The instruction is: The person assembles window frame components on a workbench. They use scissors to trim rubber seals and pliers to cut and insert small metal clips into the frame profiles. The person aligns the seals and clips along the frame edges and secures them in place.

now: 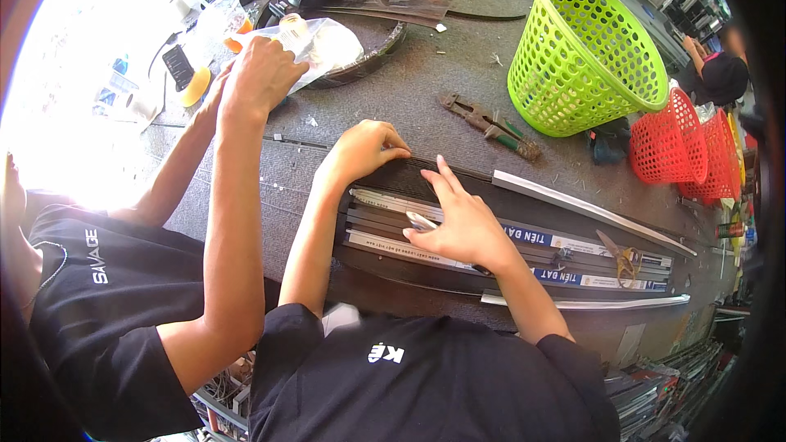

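My left hand (363, 151) is closed, thumb and fingertips pressed together at the far edge of a dark sheet or strip (407, 181) on the bench. What sits in that pinch is too small to make out. Close by on the right, my right hand (465, 225) has its index and middle fingers stretched toward the same dark piece. Between its thumb and palm rests a shiny silver tool (422, 220), mostly covered by the hand, its kind unclear. Under both hands lie long grey frame profiles with blue-and-white printed labels (528, 236).
White metal strips (573, 205) flank the profiles. Gold-handled scissors (627, 268) lie across their right end. Pliers (491, 126) and a green basket (573, 57) stand beyond; red baskets (667, 143) are farther right. At left, a co-worker's hands (260, 74) hold a clear plastic bag (327, 49).
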Demonstrator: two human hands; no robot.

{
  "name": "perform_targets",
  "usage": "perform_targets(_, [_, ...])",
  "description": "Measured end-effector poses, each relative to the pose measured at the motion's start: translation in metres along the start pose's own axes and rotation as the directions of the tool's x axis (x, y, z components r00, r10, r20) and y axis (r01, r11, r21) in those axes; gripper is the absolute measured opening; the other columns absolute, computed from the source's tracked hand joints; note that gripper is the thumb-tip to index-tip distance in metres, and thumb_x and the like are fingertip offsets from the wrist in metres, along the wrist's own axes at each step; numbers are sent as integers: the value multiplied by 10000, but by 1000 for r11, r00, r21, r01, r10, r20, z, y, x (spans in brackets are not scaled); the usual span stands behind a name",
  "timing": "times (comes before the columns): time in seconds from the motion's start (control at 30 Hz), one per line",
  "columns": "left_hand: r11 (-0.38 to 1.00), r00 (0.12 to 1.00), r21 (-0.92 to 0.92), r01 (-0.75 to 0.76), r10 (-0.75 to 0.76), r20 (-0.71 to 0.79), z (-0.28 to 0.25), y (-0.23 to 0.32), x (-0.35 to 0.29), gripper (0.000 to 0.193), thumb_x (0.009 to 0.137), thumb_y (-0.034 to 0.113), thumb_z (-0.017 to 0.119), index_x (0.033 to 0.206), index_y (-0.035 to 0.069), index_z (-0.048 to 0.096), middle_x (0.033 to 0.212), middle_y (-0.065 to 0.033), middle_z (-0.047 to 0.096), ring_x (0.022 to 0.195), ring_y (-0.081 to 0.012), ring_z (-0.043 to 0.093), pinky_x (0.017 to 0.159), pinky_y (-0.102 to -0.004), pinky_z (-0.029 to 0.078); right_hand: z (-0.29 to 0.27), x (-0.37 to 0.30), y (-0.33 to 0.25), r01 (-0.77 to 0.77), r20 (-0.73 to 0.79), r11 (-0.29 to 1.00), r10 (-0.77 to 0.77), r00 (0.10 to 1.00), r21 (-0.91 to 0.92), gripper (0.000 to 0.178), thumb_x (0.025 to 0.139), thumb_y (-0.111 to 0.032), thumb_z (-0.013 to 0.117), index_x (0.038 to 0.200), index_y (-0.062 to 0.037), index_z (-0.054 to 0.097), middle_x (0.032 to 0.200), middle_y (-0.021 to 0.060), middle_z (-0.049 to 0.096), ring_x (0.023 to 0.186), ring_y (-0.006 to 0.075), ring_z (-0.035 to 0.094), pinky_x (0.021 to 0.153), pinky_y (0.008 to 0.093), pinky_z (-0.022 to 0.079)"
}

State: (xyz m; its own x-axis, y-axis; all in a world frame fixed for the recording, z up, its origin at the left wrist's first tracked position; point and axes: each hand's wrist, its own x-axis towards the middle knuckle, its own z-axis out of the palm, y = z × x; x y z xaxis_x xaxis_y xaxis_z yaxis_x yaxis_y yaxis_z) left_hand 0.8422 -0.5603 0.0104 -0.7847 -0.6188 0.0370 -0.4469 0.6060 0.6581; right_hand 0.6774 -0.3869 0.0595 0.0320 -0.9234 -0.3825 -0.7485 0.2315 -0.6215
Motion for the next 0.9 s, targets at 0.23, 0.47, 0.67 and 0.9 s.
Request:
perform_targets(0.23, [990,998,134,34,-40,45,1,1,6,214,837,258,754,951,82,800,961,-138,741,906,-322,701,806,-413,540,15,5,-5,86,10,989,-85,996,-119,1018,727,-476,754,1493,58,346,1588,271,319,1141,458,642,1021,442,510])
perform_targets(0.47, [991,996,134,-27,16,88,0,6,14,199,811,269,764,918,107,809,858,-146,748,845,-325,722,798,-408,564,18,5,7,167,-56,979,-174,983,-114,1013,728,-488,765,1470,72,365,1549,276,377,1113,458,651,1001,445,521])
perform_targets(0.67, [974,989,183,-131,117,86,8,17,20,202,780,285,787,904,128,812,852,-116,754,814,-310,727,776,-405,572,19,-2,8,176,-107,984,-177,978,-21,990,746,-495,761,1468,58,370,1535,301,376,1118,473,643,992,479,521])
perform_targets(0.9, [985,997,169,43,-52,51,1,20,14,202,793,273,777,923,122,809,855,-120,757,805,-302,730,742,-384,564,26,-1,5,86,-173,991,-104,979,-106,993,766,-513,753,1485,42,351,1533,322,365,1102,485,646,989,473,526])
